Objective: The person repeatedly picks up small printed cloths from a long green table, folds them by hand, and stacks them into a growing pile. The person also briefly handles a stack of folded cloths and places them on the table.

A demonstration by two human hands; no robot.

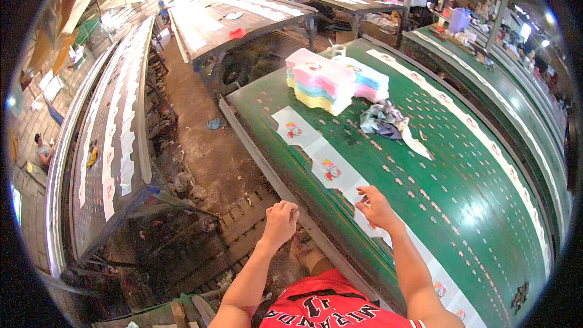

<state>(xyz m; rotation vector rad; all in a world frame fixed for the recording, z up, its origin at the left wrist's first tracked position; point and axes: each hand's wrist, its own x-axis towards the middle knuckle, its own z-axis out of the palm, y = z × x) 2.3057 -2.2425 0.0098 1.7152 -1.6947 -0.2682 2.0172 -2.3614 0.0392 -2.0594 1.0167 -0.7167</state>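
Note:
Over the near edge of the long green printing table (340, 152), my left hand (281, 223) is closed with its fingers curled in, and no thing shows in it. To its right, my right hand (376, 208) is open, fingers bent and apart, above a row of white cloth pieces. One printed white cloth piece (319, 157) lies just beyond it, with a small red and grey cartoon figure. Farther off on the same table stands a tall stack of pink, blue and yellow cloth pieces (316, 82), beside a smaller stack (364, 79).
A crumpled grey rag (382, 120) lies behind the row of pieces. Another strip of white pieces (467, 121) runs along the table's far side. Leftward, a dirt aisle (203, 127) separates this table from another long table (115, 140). Two people are far off.

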